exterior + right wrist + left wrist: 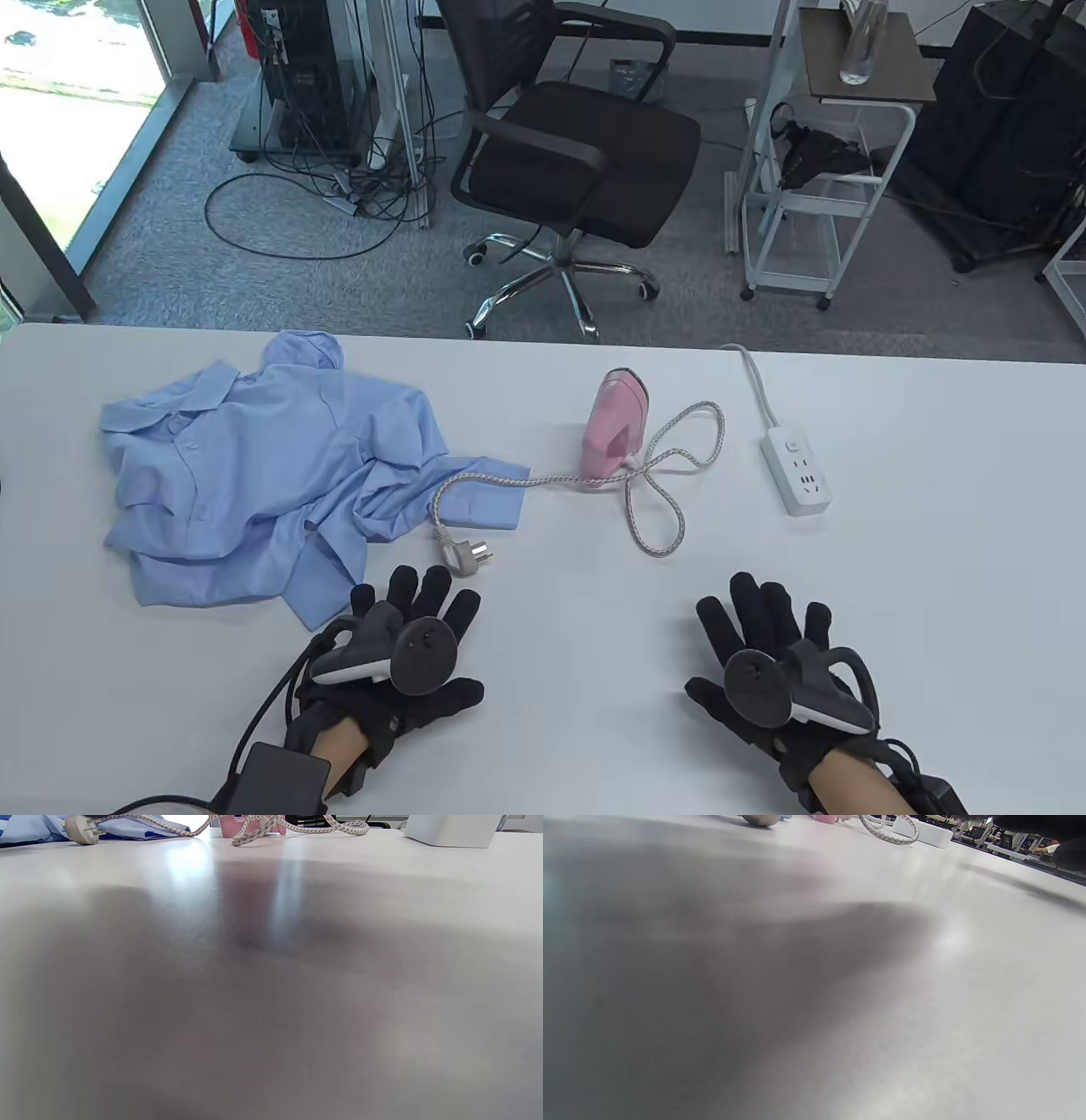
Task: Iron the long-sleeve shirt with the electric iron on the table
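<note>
i saw both grips, left hand (407, 654) and right hand (768, 662), spread flat and holding nothing on the smooth white table (933, 594), the crumpled blue shirt (263, 475) far left, pink iron (615, 429) upright beside it.

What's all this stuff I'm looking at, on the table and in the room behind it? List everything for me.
shirt: one, light blue, crumpled on the table's left.
iron: one, pink, mid-table.
cord: one, speckled white, looping from the iron across a shirt sleeve.
plug: one, grey, lying unplugged near the shirt.
power strip: one, white, right of the iron.
table: one, white.
chair: one, black, behind the table.
cart: one, white frame, right of the chair.
bottle: one, clear, on the cart.
left hand: black glove, flat on the table, holding nothing.
right hand: black glove, flat on the table, holding nothing.
</note>
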### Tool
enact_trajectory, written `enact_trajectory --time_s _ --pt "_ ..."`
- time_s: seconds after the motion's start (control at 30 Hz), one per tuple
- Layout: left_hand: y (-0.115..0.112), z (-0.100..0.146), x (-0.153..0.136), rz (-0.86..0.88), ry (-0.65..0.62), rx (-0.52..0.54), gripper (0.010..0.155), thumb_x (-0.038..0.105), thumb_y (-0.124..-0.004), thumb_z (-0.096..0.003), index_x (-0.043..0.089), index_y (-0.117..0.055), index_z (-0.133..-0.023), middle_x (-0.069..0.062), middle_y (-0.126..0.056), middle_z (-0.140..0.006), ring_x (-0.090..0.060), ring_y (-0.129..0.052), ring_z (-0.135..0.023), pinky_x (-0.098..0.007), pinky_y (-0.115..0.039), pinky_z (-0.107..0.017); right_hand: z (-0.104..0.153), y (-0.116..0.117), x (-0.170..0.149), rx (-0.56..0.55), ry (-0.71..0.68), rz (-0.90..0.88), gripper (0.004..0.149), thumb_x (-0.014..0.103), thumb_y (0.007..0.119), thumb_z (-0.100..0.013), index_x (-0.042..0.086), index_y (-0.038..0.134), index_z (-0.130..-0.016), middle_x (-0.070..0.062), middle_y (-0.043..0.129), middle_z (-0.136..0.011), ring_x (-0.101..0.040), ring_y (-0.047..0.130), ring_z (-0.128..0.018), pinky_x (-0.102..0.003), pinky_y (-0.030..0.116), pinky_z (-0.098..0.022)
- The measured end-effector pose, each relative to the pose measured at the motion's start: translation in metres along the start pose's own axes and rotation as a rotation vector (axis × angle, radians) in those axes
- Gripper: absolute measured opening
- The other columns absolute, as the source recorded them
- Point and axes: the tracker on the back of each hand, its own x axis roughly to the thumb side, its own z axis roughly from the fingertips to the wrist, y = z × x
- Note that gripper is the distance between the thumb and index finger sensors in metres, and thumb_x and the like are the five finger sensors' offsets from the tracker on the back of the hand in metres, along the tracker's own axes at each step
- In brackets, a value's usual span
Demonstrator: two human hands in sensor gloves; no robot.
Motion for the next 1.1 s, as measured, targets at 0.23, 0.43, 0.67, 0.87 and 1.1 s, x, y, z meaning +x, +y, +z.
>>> enact_trajectory --time_s 0.23,0.43,0.67,0.87,1.1 --pt "0.0 0.0 0.003 -0.018 -0.008 0.0 0.101 0.071 -0.048 -0.0555 0.01 0.008 -0.113 -0.035 0.017 -0.107 -0.07 0.001 -0.093 -0.091 -0.013 -0.052 -0.002 0.005 0.002 0.03 -0.003 0.022 0.083 0.065 0.047 -0.058 0.018 0.007 -0.112 -0.027 -0.013 -0.111 -0.064 0.012 -0.101 -0.088 0.018 -0.059" --pt "0.006 0.005 0.001 -0.029 0.0 0.024 0.101 0.071 -0.049 -0.0555 0.01 0.008 -0.113 -0.035 0.017 -0.107 -0.069 0.001 -0.093 -0.091 -0.013 -0.052 0.007 -0.028 0.025 -0.092 -0.068 0.02 0.082 0.065 0.047 -0.058 0.018 0.011 -0.114 -0.027 -0.006 -0.114 -0.064 0.015 -0.102 -0.088 0.021 -0.06" --pt "0.023 0.022 -0.014 -0.039 0.07 0.104 0.1 0.07 -0.049 -0.0554 0.01 0.005 -0.114 -0.034 0.011 -0.111 -0.07 -0.003 -0.096 -0.091 -0.014 -0.053 -0.03 -0.085 0.076 -0.129 -0.177 0.151 0.081 0.065 0.05 -0.058 0.018 0.017 -0.115 -0.027 0.01 -0.12 -0.063 0.025 -0.104 -0.088 0.027 -0.063" --pt "0.032 0.03 -0.034 -0.043 0.163 0.111 0.099 0.07 -0.049 -0.0556 0.01 0.001 -0.116 -0.034 0.006 -0.114 -0.069 -0.005 -0.097 -0.091 -0.014 -0.053 -0.115 -0.118 0.134 -0.061 -0.226 0.286 0.077 0.062 0.051 -0.058 0.021 0.019 -0.115 -0.025 0.019 -0.121 -0.06 0.031 -0.106 -0.086 0.031 -0.065" --pt "0.033 0.034 -0.048 0.004 0.223 0.108 0.099 0.07 -0.049 -0.0558 0.01 0.002 -0.116 -0.034 0.006 -0.114 -0.07 -0.005 -0.097 -0.091 -0.014 -0.053 -0.186 -0.109 0.203 0.006 -0.327 0.378 0.061 0.044 0.059 -0.063 0.038 0.02 -0.109 -0.021 0.01 -0.119 -0.058 0.026 -0.106 -0.084 0.03 -0.068"
